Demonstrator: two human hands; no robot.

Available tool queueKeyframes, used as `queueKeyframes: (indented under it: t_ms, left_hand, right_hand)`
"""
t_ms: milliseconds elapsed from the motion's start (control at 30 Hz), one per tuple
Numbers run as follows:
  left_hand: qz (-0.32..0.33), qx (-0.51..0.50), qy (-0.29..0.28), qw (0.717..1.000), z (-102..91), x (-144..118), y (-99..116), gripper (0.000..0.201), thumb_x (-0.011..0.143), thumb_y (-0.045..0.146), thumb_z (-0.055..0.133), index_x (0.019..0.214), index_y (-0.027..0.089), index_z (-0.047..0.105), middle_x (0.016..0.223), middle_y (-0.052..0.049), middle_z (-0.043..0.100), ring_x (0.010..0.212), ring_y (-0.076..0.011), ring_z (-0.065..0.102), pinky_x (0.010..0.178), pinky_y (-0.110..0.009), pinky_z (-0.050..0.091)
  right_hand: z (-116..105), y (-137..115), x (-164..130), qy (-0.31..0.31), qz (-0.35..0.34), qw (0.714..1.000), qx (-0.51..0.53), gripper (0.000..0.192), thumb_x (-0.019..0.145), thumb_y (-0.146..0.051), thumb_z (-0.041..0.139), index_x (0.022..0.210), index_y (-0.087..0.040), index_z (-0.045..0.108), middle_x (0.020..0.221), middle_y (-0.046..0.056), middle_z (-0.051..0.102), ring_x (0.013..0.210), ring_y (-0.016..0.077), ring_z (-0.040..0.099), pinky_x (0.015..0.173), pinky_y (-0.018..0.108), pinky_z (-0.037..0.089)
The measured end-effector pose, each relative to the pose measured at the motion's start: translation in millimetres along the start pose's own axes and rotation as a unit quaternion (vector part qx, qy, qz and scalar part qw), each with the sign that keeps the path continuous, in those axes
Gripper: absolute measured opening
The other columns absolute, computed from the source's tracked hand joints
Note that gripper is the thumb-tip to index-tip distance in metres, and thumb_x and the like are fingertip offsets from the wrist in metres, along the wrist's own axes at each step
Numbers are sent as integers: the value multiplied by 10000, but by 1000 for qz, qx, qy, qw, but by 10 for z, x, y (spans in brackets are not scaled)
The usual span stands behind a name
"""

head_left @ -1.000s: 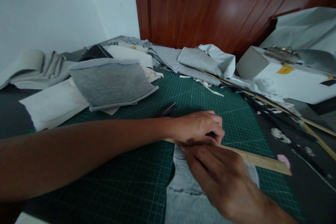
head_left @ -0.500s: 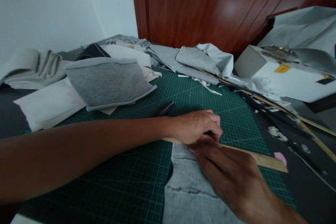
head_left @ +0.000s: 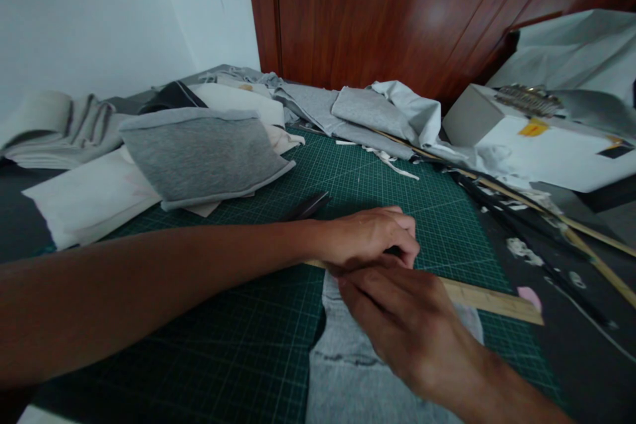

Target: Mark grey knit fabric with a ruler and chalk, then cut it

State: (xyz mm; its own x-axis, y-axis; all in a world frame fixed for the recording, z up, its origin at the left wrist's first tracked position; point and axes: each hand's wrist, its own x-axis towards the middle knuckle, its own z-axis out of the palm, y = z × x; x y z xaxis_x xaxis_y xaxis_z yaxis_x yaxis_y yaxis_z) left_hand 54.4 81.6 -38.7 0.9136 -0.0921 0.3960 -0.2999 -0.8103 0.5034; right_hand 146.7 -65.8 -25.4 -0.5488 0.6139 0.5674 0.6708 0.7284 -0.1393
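Observation:
My left hand (head_left: 370,237) reaches across from the left and presses, fingers curled, on a wooden ruler (head_left: 489,300) that lies across a green cutting mat (head_left: 238,351). A strip of grey knit fabric (head_left: 342,358) lies on the mat with its far end under the ruler. My right hand (head_left: 397,321) rests on this fabric, with its fingertips at the ruler's near edge, just below my left hand. Its back faces the camera, so whatever is in its fingers is hidden.
A dark tool (head_left: 311,205) lies on the mat behind my left wrist. Folded grey fabric (head_left: 199,156) and white pieces are piled at the left and back. A white box (head_left: 546,152) stands at the right, with long wooden sticks (head_left: 596,258) and a pink chalk piece (head_left: 528,297).
My right hand's fingertips slid a little right along the ruler's edge, then back left. My left hand stayed on the ruler.

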Motion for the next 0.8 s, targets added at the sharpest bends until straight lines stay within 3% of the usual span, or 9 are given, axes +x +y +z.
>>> queueKeyframes:
  t_ms: [167, 467, 667, 800]
  left_hand:
    - [-16, -1, -8, 1000, -4, 11, 14, 213, 991, 220, 629, 803, 201, 725, 948, -63, 664, 953, -209, 574, 892, -341, 462]
    - [-20, 22, -8, 1000, 5, 4, 26, 130, 961, 216, 680, 857, 189, 752, 948, -60, 652, 951, -202, 562, 878, -325, 462]
    - [-38, 21, -13, 999, 1, 18, 42, 109, 922, 144, 704, 850, 204, 761, 931, -42, 640, 938, -192, 554, 871, -312, 450]
    - [-41, 7, -7, 999, 9, 21, 29, 101, 929, 184, 720, 843, 215, 762, 926, -32, 628, 940, -185, 560, 877, -305, 451]
  right_hand:
    - [-5, -23, -20, -10, -25, 999, -28, 293, 979, -34, 493, 887, -34, 771, 818, 151, 754, 730, 277, 728, 629, 439, 637]
    - [-193, 42, -192, -19, -1, 999, -39, 268, 1009, -40, 495, 900, -36, 740, 820, 147, 741, 653, 235, 690, 533, 369, 595]
    - [-311, 114, -381, -17, -1, 999, -49, 213, 1046, -41, 480, 1041, -55, 692, 993, 161, 757, 884, 226, 741, 766, 335, 642]
    - [-396, 125, -411, -18, 25, 999, -37, 189, 1047, -39, 490, 1091, -53, 673, 1043, 168, 766, 893, 199, 755, 780, 291, 646]
